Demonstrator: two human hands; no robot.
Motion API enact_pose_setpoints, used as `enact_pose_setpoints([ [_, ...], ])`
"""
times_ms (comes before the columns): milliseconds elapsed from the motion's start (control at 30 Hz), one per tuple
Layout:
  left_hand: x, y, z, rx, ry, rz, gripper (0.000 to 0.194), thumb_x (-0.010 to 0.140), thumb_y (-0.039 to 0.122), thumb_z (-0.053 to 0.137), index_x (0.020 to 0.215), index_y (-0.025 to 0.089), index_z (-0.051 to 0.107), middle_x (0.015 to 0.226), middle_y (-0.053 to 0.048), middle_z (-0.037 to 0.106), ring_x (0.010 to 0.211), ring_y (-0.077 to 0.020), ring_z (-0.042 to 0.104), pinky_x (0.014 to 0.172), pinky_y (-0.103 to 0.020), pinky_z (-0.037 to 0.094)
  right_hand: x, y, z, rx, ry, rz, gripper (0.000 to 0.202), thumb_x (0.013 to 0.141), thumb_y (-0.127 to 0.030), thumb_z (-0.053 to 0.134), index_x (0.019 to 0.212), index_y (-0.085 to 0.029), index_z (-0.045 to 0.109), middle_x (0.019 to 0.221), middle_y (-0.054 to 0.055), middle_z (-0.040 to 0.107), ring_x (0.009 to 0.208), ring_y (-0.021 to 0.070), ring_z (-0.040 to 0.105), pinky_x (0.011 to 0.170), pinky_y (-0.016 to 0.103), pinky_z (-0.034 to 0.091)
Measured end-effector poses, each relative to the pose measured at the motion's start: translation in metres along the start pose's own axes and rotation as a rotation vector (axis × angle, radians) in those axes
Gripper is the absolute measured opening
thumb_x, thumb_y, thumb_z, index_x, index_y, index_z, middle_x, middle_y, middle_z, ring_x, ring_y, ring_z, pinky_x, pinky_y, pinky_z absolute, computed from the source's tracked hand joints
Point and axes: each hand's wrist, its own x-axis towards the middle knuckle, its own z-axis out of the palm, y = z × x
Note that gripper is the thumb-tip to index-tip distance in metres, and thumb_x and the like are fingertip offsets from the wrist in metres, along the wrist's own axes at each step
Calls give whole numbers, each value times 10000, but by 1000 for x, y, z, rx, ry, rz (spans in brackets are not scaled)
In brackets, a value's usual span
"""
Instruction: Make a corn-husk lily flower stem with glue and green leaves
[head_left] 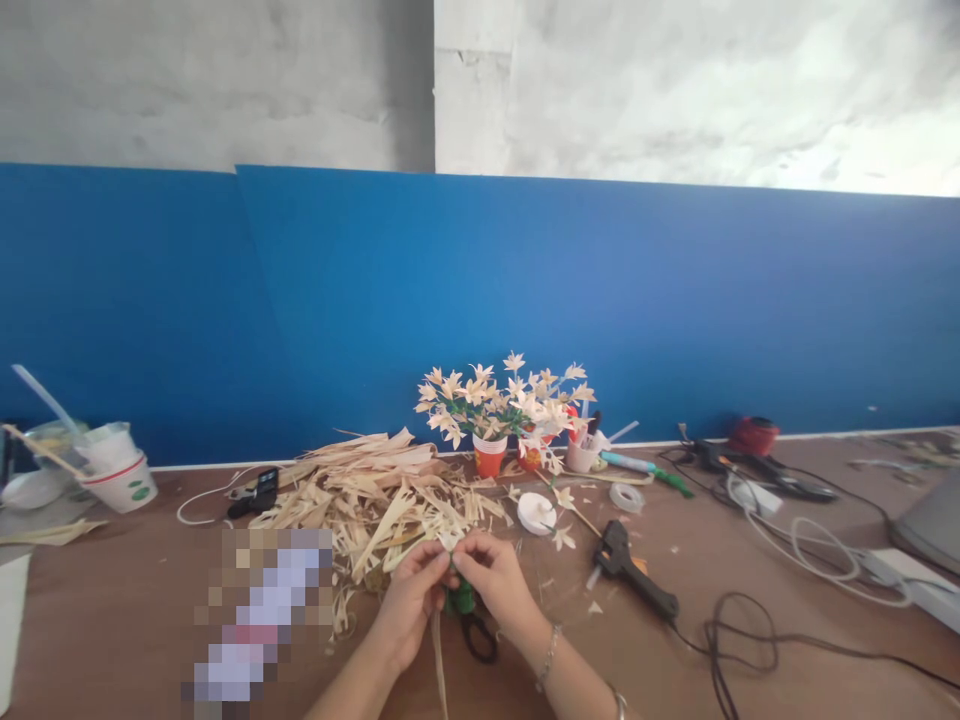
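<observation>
My left hand [411, 592] and my right hand [496, 578] meet at the middle of the table, fingers pinched together. Between the fingertips is a small pale husk flower [449, 541], its lower part hidden by my fingers. A long pale strip [439, 665] hangs down below my left hand. Just beneath the hands lie a green roll [461, 599], partly covered, and a black loop handle [480, 638] that looks like part of scissors. Behind my hands spreads a heap of dry husk strips [386, 500].
Potted husk flowers [489, 457] stand at the back, near a white dish [537, 513] and a tape roll [626, 497]. To the right lie a black glue gun [634, 570] and tangled cables [750, 635]. Far left stands a paper cup [124, 487]. A blue partition [360, 300] bounds the table.
</observation>
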Motion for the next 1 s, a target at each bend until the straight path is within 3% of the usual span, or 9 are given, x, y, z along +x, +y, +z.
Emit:
enact_pose_setpoints([
  [233,-2,2,1,-48,-35,-18,247,578,266,784,699,149,604,602,35,584,495,-53,515,435,-162,295,0,6,1,210,-53,153,341,560,-425,740,548,-152,537,471,-21,545,430,88,460,459,210,342],
  [400,-2,3,2,-38,-48,-25,253,575,279,783,689,145,602,593,33,575,488,-52,501,434,-161,288,2,10,1,201,-66,126,349,566,-434,734,547,-153,528,468,-17,552,424,90,470,445,208,340],
  [567,-1,0,3,35,-27,-55,271,604,344,754,657,136,589,582,20,569,477,-61,498,410,-161,267,3,14,0,101,-25,71,333,634,-453,673,587,-167,510,484,-33,531,419,90,469,439,211,351],
  [767,0,0,2,193,2,47,290,635,396,713,649,133,592,578,4,580,489,-83,507,393,-165,278,1,15,-2,-215,100,-88,174,697,-304,597,598,-168,551,544,-14,550,514,118,497,519,231,380],
  [1000,-1,3,2,351,66,145,293,638,419,696,642,138,613,467,20,550,389,-66,417,366,-169,235,3,10,-2,-306,187,-3,108,642,-232,606,566,-170,562,529,-19,547,519,122,458,513,232,357],
])
